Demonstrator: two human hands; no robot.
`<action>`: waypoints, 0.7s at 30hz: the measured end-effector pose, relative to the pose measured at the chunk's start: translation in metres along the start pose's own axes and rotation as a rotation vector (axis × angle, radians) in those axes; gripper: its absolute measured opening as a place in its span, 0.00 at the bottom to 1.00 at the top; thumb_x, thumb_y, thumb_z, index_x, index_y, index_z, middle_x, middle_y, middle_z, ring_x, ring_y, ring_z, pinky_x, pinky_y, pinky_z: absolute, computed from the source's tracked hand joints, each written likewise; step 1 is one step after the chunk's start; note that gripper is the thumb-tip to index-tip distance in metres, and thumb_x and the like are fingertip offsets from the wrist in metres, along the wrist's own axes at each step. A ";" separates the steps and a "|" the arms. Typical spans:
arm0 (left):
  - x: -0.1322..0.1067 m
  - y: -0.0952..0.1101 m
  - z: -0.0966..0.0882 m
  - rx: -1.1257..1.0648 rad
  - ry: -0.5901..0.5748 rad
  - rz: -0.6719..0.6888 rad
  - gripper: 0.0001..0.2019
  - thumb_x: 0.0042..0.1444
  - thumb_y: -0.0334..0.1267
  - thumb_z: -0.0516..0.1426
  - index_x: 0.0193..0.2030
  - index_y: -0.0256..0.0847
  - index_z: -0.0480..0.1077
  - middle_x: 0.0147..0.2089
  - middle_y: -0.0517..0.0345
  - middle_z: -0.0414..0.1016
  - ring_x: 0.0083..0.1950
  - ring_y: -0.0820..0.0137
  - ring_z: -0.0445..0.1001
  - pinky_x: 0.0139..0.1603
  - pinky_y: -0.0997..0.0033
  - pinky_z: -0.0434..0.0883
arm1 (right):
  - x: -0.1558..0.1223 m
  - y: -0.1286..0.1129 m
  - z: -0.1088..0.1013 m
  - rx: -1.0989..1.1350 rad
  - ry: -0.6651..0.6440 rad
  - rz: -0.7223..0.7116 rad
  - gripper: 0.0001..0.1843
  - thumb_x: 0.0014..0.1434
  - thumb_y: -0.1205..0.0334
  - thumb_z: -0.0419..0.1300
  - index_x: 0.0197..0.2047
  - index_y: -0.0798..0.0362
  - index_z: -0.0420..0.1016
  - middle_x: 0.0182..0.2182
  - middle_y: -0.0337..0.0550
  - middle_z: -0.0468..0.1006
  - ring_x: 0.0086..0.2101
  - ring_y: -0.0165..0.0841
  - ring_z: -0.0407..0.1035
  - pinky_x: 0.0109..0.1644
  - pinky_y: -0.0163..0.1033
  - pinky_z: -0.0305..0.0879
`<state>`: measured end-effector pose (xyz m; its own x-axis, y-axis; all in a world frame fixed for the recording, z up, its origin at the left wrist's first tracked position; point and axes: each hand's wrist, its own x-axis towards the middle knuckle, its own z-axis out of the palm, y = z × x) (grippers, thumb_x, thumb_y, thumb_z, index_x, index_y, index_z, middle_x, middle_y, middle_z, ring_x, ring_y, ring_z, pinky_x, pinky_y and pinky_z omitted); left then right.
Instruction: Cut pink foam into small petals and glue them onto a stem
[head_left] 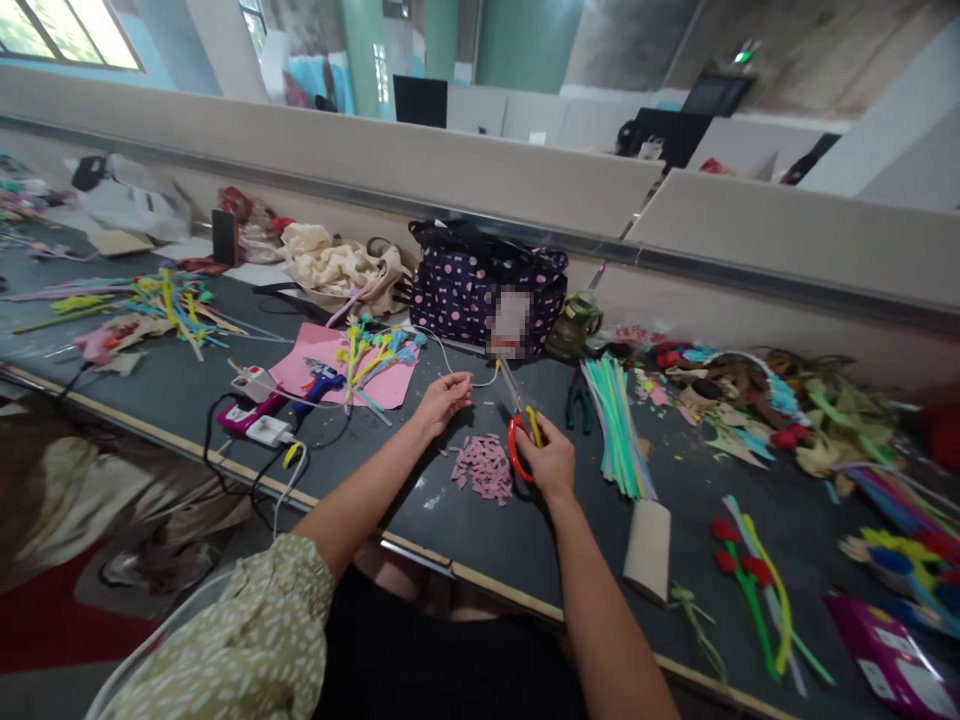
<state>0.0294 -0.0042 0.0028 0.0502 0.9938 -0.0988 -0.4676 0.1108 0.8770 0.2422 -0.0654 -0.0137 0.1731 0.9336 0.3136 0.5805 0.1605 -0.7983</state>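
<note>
My right hand (pixel 551 460) is wrapped round the handles of a pair of scissors (pixel 519 448), one loop red and the other yellow. The grey blades point away from me, toward the dark bag, and look slightly parted. To their left my left hand (pixel 448 402) is closed with its fingertips pinched together; whatever is between them is too small to make out. On the dark tabletop (pixel 420 470), below and between both hands, lies a loose pile of small pink cut pieces (pixel 482 467).
A dark patterned bag (pixel 457 290) stands behind the hands. Left are pink sheets (pixel 307 355), a blue glue gun (pixel 321 385) and a power strip (pixel 255 418). Pliers (pixel 579 402), green pipe cleaners (pixel 615 425), a beige roll (pixel 648 550) and red-tipped stems (pixel 750 585) lie right.
</note>
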 end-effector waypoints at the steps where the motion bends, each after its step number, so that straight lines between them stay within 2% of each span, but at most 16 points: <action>1: -0.002 0.000 -0.003 -0.054 0.010 -0.019 0.21 0.37 0.41 0.69 0.39 0.36 0.71 0.28 0.62 0.70 0.26 0.80 0.69 0.32 0.77 0.70 | -0.003 -0.003 0.001 -0.050 -0.021 -0.041 0.29 0.49 0.42 0.62 0.49 0.53 0.77 0.29 0.42 0.80 0.27 0.34 0.71 0.36 0.38 0.67; 8: -0.001 0.002 -0.008 -0.195 0.026 -0.024 0.16 0.39 0.38 0.69 0.34 0.36 0.72 0.30 0.61 0.72 0.29 0.79 0.72 0.35 0.77 0.73 | -0.012 -0.007 0.003 -0.255 -0.037 -0.308 0.30 0.53 0.42 0.59 0.51 0.55 0.76 0.35 0.48 0.81 0.32 0.37 0.75 0.42 0.42 0.71; 14: -0.003 0.008 -0.007 -0.240 0.032 0.017 0.16 0.39 0.38 0.69 0.35 0.36 0.72 0.28 0.62 0.72 0.27 0.79 0.72 0.34 0.77 0.72 | -0.011 -0.001 -0.001 -0.277 -0.068 -0.384 0.29 0.53 0.43 0.60 0.52 0.54 0.75 0.35 0.47 0.81 0.30 0.34 0.74 0.38 0.40 0.72; 21: -0.005 0.010 -0.010 -0.251 0.032 0.049 0.17 0.39 0.37 0.69 0.37 0.35 0.75 0.27 0.61 0.72 0.27 0.78 0.71 0.34 0.77 0.72 | -0.012 -0.001 -0.001 -0.305 -0.086 -0.429 0.28 0.54 0.45 0.60 0.52 0.55 0.74 0.38 0.47 0.81 0.31 0.34 0.74 0.40 0.40 0.72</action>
<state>0.0152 -0.0079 0.0072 -0.0040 0.9970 -0.0778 -0.6737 0.0548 0.7370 0.2408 -0.0774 -0.0164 -0.1886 0.8296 0.5255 0.7919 0.4450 -0.4182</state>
